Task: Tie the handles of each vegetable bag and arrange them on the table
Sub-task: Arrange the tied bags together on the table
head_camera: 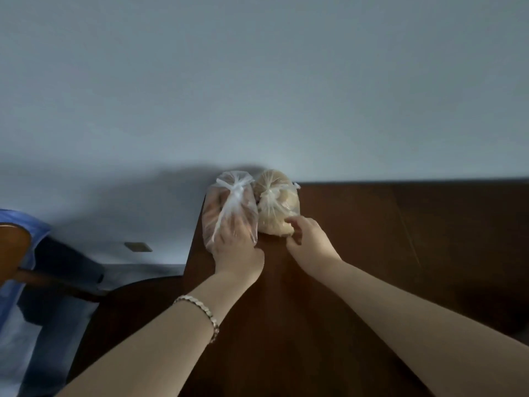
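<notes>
Two knotted clear bags sit touching at the table's (pixel 372 239) 11 o'clock corner, against the wall (pixel 257 81): reddish bag (pixel 226 207), with the pale bag (pixel 276 204) at its 3 o'clock. Left hand (pixel 239 242) lies flat on the reddish bag, fingers spread, not clenched. Right hand (pixel 307 237) fingertips touch the pale bag at 6 o'clock; pinching or not, can't tell. Bracelet (pixel 200 313) on left wrist. Chair (pixel 13 250) with blue cloth (pixel 17 285) at 9 o'clock, off the table.

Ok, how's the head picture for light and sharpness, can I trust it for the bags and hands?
Head view: dim, bluish light, table nearly black, no glare; left bag and right bag slightly blurred, knots readable, contents not; soft shadow on the wall left of them; plastic veils part of the left hand, the right hand shows clearer.
</notes>
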A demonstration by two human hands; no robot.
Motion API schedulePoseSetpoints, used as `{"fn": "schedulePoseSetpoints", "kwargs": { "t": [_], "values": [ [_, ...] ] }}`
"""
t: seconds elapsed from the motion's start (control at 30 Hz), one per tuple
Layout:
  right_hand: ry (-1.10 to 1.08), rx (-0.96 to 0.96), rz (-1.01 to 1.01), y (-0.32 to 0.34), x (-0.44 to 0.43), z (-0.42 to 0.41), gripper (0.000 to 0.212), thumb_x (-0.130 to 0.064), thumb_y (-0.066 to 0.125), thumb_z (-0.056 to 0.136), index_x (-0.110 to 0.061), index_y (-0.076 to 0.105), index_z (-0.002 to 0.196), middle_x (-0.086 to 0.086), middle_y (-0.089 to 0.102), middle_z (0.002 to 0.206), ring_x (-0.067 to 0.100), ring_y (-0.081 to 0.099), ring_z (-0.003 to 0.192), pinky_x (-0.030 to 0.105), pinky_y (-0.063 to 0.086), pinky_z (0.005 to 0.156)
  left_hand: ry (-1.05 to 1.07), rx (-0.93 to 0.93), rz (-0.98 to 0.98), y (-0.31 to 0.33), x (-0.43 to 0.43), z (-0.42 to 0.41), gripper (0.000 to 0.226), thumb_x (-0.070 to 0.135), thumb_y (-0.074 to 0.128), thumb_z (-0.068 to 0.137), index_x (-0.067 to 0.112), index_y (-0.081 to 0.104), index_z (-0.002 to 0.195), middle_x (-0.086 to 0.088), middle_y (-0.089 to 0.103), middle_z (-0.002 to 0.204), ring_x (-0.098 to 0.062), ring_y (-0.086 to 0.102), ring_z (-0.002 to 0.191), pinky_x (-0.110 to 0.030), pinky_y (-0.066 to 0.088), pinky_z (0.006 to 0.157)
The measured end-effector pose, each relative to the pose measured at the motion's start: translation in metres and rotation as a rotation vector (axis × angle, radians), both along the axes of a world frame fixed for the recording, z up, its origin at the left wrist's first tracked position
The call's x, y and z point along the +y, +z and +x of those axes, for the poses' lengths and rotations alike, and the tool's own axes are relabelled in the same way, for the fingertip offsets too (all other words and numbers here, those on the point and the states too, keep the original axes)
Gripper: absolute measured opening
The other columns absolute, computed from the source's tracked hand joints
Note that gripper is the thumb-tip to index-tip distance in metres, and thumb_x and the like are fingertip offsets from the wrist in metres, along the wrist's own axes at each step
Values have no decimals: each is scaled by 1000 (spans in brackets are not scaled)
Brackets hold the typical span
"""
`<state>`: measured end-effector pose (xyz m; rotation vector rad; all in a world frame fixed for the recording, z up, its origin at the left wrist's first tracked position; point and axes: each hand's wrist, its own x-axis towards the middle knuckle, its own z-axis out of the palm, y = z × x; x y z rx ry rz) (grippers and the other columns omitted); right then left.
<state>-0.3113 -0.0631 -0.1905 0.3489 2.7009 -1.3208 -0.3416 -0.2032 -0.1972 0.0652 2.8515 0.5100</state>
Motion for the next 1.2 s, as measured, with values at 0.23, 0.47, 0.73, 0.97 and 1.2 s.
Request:
{"fn": "schedulePoseSetpoints", "kwargs": {
  "t": [0.23,0.47,0.73,0.97,1.2],
  "values": [
    [162,-337,56,27,27,130,23,-14,48,88,-22,64,102,-4,65,106,11,59,96,21,47,78,-331,-452,1,36,3,127,21,14,40,88,12,58,77,-12,54,75,-25,55,77,-31,43,66],
    [370,-299,246,52,38,256,23,-21,45,90,-19,62,106,-4,64,104,15,59,102,21,41,86,-296,-516,229,55,5,255,39,40,49,86,20,55,119,1,57,122,-13,54,107,-25,41,89],
    [619,-223,428,77,40,362,65,-69,56,69,-28,51,119,-8,47,120,13,42,115,32,35,101,-540,-291,-213,62,7,325,59,60,56,71,23,51,117,1,49,127,-22,47,118,-41,39,98],
    [678,-109,644,67,10,369,39,-39,53,85,-20,53,119,7,40,127,26,33,120,37,30,103,-463,-163,-395,65,8,330,28,37,45,85,21,60,103,-2,63,112,-25,57,104,-38,38,93],
    [399,-300,304,67,-3,357,33,-32,50,81,-16,40,53,-2,43,61,19,48,67,28,34,53,-107,-104,-175,72,-9,299,32,23,39,90,14,58,115,-11,63,114,-31,60,101,-29,39,72]
  ]
}}
